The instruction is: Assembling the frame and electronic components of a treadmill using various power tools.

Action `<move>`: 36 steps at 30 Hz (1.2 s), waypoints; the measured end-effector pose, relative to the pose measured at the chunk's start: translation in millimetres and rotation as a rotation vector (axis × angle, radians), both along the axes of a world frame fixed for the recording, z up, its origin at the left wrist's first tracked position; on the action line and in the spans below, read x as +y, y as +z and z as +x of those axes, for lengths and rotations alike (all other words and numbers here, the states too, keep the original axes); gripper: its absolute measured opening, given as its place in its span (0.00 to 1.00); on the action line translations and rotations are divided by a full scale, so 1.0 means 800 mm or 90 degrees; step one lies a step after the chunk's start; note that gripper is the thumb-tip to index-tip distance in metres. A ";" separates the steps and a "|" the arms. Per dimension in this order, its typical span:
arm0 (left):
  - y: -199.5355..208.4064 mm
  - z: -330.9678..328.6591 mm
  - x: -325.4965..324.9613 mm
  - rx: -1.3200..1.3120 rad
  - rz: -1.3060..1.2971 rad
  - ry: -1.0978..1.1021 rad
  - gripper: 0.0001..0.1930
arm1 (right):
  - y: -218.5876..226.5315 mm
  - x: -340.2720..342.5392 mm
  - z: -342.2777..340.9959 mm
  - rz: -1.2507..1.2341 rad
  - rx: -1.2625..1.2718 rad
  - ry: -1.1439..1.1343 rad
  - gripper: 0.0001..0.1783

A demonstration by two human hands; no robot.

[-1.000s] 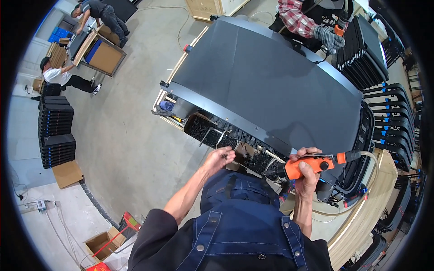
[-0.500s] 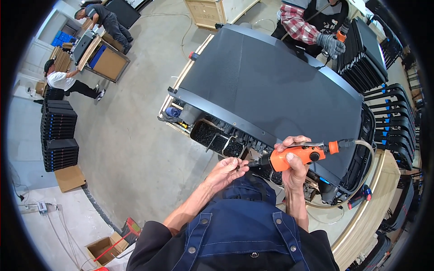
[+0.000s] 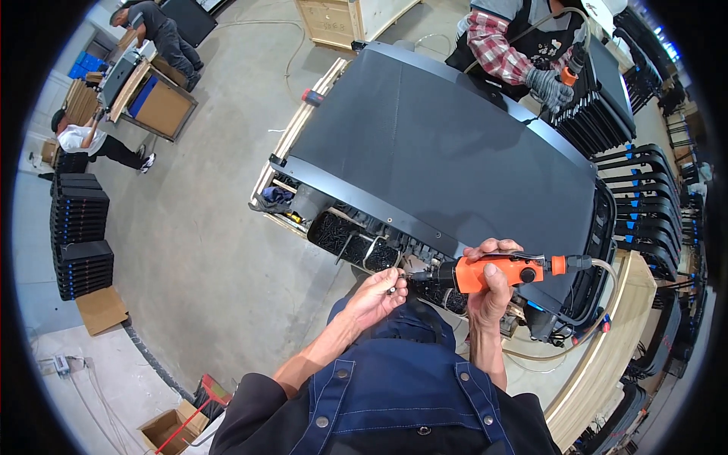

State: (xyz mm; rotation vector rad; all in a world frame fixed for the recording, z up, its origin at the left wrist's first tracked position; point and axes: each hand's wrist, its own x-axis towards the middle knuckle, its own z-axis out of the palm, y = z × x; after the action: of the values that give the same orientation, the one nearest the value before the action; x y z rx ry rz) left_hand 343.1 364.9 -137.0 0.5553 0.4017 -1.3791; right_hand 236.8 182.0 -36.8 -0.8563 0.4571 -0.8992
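My right hand [image 3: 491,292] is wrapped round an orange air screwdriver [image 3: 485,274], held level with its tip pointing left. At that tip, my left hand [image 3: 378,294] is closed, thumb and fingers pinching small dark screws [image 3: 393,290]. Just beyond both hands lies a treadmill deck [image 3: 447,144] with a black belt and grey side rails. Below its near rail are black bins of dark screws [image 3: 334,231], partly hidden by my hands and the tool.
A pale air hose [image 3: 613,284] curves from the screwdriver beside a wooden bench edge [image 3: 607,349]. Across the deck, a co-worker's gloved hand [image 3: 550,89] holds another orange tool. Black frames [image 3: 637,201] are stacked at right. Two people stand around a cart [image 3: 155,102] at far left.
My view has shifted slightly, so the surroundings sit further left. The screwdriver is more level, and my left fingers have turned at its tip. The person in white has moved an arm.
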 end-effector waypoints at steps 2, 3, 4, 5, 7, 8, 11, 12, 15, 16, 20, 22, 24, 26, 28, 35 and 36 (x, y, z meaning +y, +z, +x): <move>0.002 0.006 -0.002 -0.030 0.015 -0.011 0.10 | 0.000 0.000 0.007 -0.006 0.005 -0.013 0.24; 0.002 0.010 -0.005 -0.056 0.019 -0.025 0.10 | 0.001 -0.001 0.010 -0.007 0.012 -0.019 0.24; 0.001 0.014 -0.007 -0.082 0.023 -0.039 0.10 | 0.002 -0.001 0.014 -0.008 0.018 -0.025 0.24; -0.002 0.017 -0.009 -0.078 0.019 -0.039 0.10 | 0.001 -0.001 0.018 -0.012 0.022 -0.025 0.24; -0.011 0.024 -0.012 -0.080 -0.021 -0.012 0.09 | -0.001 0.000 0.027 0.003 0.022 -0.041 0.24; -0.014 0.028 -0.012 -0.076 -0.025 -0.011 0.09 | 0.000 0.001 0.032 -0.001 0.026 -0.040 0.24; -0.019 0.038 -0.012 -0.033 -0.048 0.013 0.09 | 0.001 0.006 0.045 0.009 0.037 -0.051 0.24; -0.019 0.041 -0.011 -0.028 -0.043 0.019 0.09 | -0.001 0.007 0.050 0.017 0.029 -0.061 0.24; -0.012 0.053 -0.014 -0.153 -0.007 0.026 0.10 | 0.001 0.009 0.066 0.024 0.026 -0.087 0.24; -0.006 0.058 -0.016 -0.286 0.026 0.025 0.10 | 0.002 0.010 0.071 0.025 0.028 -0.105 0.24; 0.003 0.073 -0.028 -0.522 0.115 -0.024 0.11 | -0.003 0.012 0.086 0.013 0.040 -0.132 0.24; -0.012 0.087 -0.032 -0.439 0.075 -0.033 0.11 | 0.000 0.016 0.094 -0.035 0.071 -0.122 0.24; -0.031 0.101 -0.034 0.016 -0.111 -0.027 0.10 | 0.000 0.017 0.106 -0.062 0.071 -0.117 0.27; -0.029 0.104 -0.046 0.118 -0.120 -0.029 0.11 | 0.008 0.020 0.120 -0.163 0.099 -0.084 0.26; -0.028 0.104 -0.057 0.230 -0.145 -0.002 0.13 | 0.003 0.021 0.136 -0.227 0.072 -0.049 0.26; -0.036 0.103 -0.061 0.155 -0.024 -0.032 0.20 | -0.003 0.025 0.180 -0.594 0.199 0.176 0.23; -0.038 0.101 -0.058 0.118 0.015 -0.043 0.21 | 0.001 0.025 0.191 -0.671 0.171 0.208 0.20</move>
State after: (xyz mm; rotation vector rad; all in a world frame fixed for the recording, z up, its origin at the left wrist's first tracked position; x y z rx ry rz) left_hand 424.0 318.6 -167.5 0.4657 0.5539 -1.4972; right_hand 389.6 201.9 -36.0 -1.9665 0.0234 -0.6892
